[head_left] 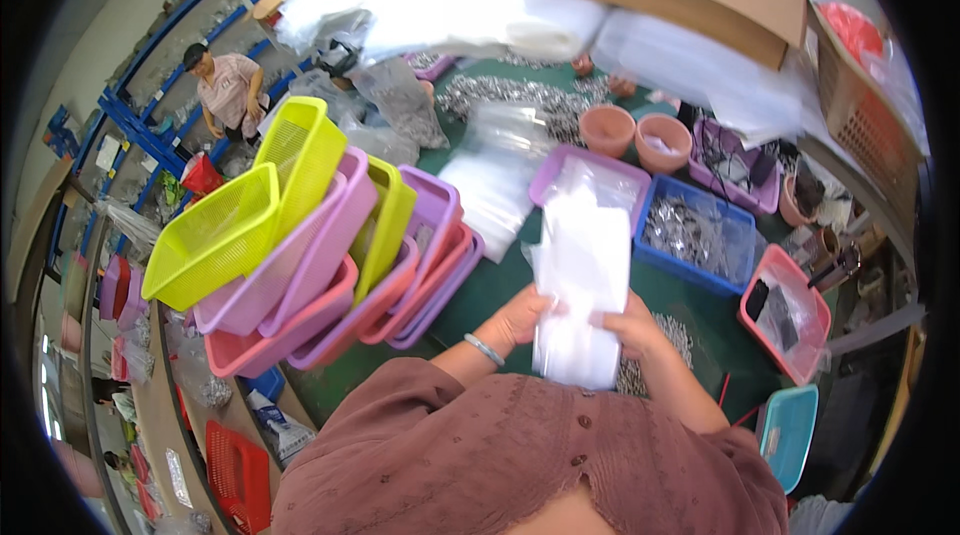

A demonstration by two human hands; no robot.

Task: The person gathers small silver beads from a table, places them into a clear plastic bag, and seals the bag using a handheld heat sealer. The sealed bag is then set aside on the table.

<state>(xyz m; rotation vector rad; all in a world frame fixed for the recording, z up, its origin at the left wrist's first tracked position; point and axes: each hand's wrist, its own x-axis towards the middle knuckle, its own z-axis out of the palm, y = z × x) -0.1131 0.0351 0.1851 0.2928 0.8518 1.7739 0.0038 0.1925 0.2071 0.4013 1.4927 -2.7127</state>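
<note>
My left hand [524,314], with a bangle on its wrist, grips the left edge of a stack of whitish plastic bags [580,347]. On the opposite edge, my right hand [634,326] has its fingers closed around the same stack. Glare washes out the surface of the bags, so their contents cannot be made out. The far end of the stack reaches toward a purple tray [546,175] with clear bags in it. Small metal parts [672,337] lie in a pile beside my right hand.
Stacked plastic baskets [300,225] in green, purple and pink lean at the left. To the right stand a blue tray [742,273] of metal pieces, a pink tray [815,310] and two round tubs [607,130]. A cardboard box [730,0] sits at the back. Another person [230,90] is by blue shelves.
</note>
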